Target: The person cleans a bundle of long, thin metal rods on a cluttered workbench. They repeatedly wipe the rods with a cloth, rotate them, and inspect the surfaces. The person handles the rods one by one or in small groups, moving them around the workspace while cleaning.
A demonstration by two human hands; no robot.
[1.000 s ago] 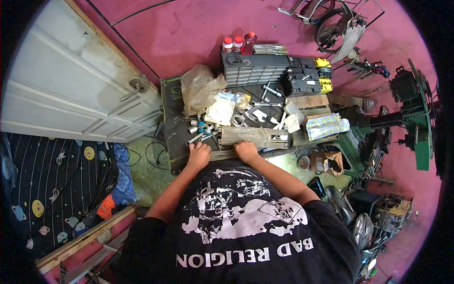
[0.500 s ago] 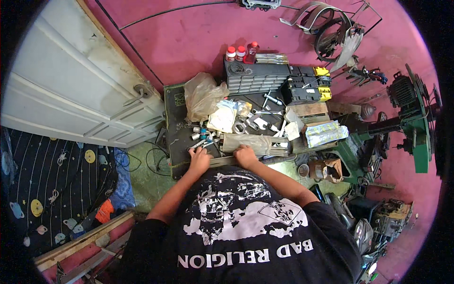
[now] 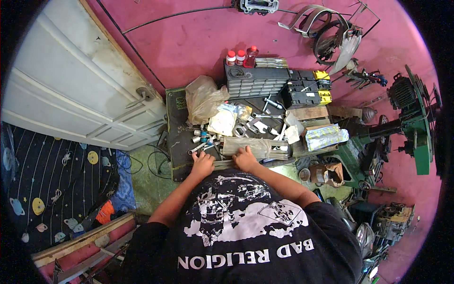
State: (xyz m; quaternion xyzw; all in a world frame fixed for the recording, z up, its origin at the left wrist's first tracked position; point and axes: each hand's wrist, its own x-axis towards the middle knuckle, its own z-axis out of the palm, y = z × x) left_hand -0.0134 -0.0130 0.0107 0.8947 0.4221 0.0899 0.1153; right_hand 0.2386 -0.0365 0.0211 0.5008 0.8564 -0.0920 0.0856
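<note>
Where the front edge of the dark tabletop (image 3: 178,135) meets the person's body, a bundle of thin rods (image 3: 257,147) in cloudy plastic lies crosswise, near the middle of that edge. Against its near side rests the right hand (image 3: 245,160), fingers bent and partly spread; whether it grips anything cannot be told. The left hand (image 3: 203,164) sits just left of the bundle, half open with fingers curved down, its hold, if any, likewise unclear. Loose rods (image 3: 224,164) show between the two hands. Just beyond the left hand lie a wrench (image 3: 196,149) and several sockets (image 3: 197,137). Farther back come a crumpled plastic bag (image 3: 204,100) and a grey drawer cabinet (image 3: 257,87). To the right, a silvery packet (image 3: 326,137) rests on wooden boards (image 3: 308,113); well apart stands a green machine (image 3: 421,156).
</note>
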